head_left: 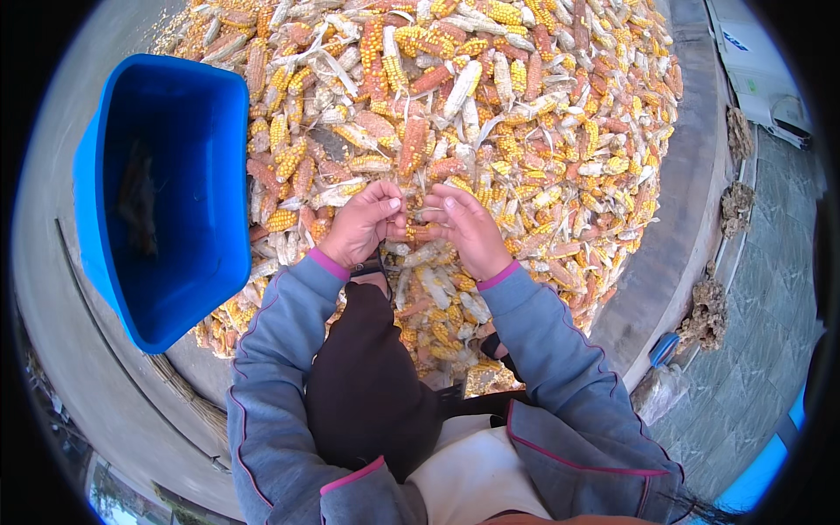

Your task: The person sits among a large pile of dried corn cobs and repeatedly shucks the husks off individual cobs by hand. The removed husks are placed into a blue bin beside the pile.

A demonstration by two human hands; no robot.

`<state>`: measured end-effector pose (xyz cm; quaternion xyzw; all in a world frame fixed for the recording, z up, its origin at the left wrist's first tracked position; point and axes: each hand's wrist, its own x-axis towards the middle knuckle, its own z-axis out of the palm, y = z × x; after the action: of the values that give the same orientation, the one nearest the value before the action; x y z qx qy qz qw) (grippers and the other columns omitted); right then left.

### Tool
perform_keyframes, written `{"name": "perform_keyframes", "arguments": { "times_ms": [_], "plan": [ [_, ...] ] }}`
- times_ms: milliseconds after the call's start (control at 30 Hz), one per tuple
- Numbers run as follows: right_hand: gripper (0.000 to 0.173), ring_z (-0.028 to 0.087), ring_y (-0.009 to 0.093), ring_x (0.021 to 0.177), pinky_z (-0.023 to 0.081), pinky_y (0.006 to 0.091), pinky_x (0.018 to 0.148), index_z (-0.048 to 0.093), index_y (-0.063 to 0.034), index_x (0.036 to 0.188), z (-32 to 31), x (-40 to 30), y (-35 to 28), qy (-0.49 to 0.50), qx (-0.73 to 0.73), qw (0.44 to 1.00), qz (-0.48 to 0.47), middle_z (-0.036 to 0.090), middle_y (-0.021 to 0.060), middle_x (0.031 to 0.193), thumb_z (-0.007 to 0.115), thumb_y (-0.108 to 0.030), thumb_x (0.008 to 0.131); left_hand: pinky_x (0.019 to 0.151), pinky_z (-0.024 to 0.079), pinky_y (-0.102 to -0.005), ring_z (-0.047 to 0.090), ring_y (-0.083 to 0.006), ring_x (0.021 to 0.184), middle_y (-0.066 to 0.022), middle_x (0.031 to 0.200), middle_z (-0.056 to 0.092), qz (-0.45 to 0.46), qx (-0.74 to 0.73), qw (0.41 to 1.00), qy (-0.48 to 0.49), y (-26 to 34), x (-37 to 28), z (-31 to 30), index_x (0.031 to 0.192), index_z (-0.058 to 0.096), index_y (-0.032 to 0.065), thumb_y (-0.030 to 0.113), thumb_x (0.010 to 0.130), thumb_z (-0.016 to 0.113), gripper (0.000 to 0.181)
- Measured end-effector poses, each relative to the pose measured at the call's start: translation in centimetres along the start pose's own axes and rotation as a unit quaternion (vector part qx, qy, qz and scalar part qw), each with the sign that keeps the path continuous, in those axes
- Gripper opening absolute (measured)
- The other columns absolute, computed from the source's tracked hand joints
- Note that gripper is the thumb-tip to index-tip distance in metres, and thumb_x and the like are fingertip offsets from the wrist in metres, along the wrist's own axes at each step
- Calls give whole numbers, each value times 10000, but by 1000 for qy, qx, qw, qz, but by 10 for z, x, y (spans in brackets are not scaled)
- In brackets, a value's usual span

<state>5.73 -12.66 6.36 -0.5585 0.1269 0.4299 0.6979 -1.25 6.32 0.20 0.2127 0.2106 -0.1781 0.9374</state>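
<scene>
My left hand hovers over a heap of corn cobs, its fingers loosely curled and no object visible in them. Facing it a short gap away, my right hand has its fingers spread and holds nothing. Below and between the hands lie cobs with yellow kernels, some still in pale dry husk. Bare reddish stretches show on many other cobs. Just beyond my fingertips a reddish cob points away from me.
A deep blue plastic tub sits at the heap's left edge, with a few dim pieces inside. On the right, brown clumps line a ledge beside grey tiles. A bundle of thin stalks lies at lower left.
</scene>
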Motion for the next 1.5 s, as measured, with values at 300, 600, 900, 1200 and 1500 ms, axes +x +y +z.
{"name": "perform_keyframes", "arguments": {
  "times_ms": [300,600,900,1200,1500],
  "plan": [
    [337,577,169,1029,502,314,832,511,-21,1233,-17,4,14,15,-30,999,34,559,103,1199,499,-230,969,912,424,-428,524,-355,1048,-222,1082,533,255,731,609,173,11,64,5,1188,495,-4,129,778,658,461],
    [557,414,302,1259,313,453,1052,504,-109,1289,-31,78,-31,58,-662,706,-246,496,122,1318,692,-275,792,935,433,-447,518,-405,1080,-265,1204,465,167,712,658,180,-18,70,5,1364,322,-12,91,768,613,672],
    [658,283,331,1343,290,547,1028,392,-273,1390,-87,38,1,-42,-809,577,-107,385,81,1417,670,-305,794,764,513,-320,580,-227,1075,-114,1206,540,28,132,984,115,8,9,-2,1368,348,26,-8,757,444,620],
    [603,238,372,1369,214,575,1076,448,-271,1346,-181,-55,24,79,-790,607,-50,377,91,1431,675,-345,792,914,486,-471,566,-274,1087,-124,1183,537,19,12,999,37,1,-2,12,1318,393,46,80,824,581,529],
    [606,375,345,1289,317,428,1068,438,-80,1321,-140,35,26,68,-661,734,-141,439,174,1349,681,-253,794,810,483,-441,588,-250,920,-117,1061,582,12,17,993,114,-10,4,10,1267,448,19,95,868,545,417]
  ]
}}
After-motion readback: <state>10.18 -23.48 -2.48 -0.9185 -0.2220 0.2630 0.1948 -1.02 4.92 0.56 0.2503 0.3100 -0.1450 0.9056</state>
